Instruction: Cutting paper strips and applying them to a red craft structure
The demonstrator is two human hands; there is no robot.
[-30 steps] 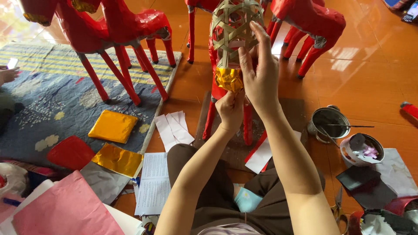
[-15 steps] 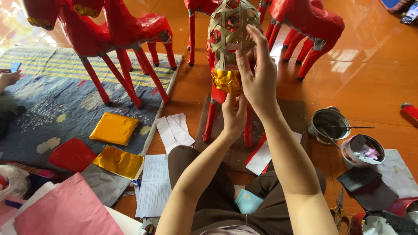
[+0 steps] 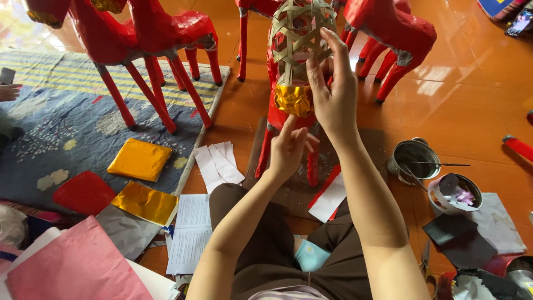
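Between both raised hands, on the orange floor (image 3: 472,111): woven bamboo frame (image 3: 300,33) of a horse figure's head, upright, its lower end wrapped in gold foil (image 3: 293,99). Right hand (image 3: 333,94) flat against the frame's right side, grip spread, fingertips on the strips, not clamped. Left hand (image 3: 288,147) just below the foil, grip half curled, fingertips touching the foil's underside; cannot tell if pinching anything. Beneath, the figure's red legs (image 3: 266,150) on a brown mat (image 3: 288,189). Left of it, white paper strips (image 3: 217,164), gold and red sheets (image 3: 140,159) on a blue rug (image 3: 55,128), red paper horses (image 3: 150,39) standing. To the right, a metal tin (image 3: 413,158) with a brush.
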